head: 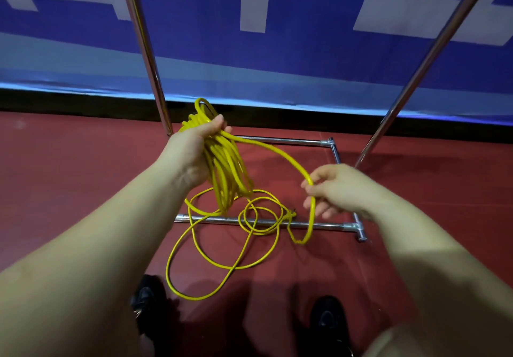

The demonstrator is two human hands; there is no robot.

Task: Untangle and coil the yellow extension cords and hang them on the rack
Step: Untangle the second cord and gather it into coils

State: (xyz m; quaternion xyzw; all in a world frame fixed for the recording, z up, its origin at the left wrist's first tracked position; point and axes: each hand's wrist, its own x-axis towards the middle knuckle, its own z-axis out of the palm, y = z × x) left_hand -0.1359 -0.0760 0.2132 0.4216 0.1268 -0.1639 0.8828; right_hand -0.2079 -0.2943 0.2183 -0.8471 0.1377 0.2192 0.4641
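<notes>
My left hand (191, 148) grips a bundle of coiled yellow extension cord (226, 168), whose loops hang below the fist. One strand arcs from the bundle to my right hand (333, 190), which pinches it between thumb and fingers. From there the cord drops to loose yellow loops on the floor (222, 256), with a small knot (291, 213) near the rack's front bar. The metal rack (266, 222) stands in front of me; its two uprights rise left and right, and its top is out of view.
The floor is red. A blue and white banner (277, 37) hangs behind the rack. The rack's base bars (280, 141) lie low across the floor under the cord. My two dark shoes (327, 320) stand at the bottom edge.
</notes>
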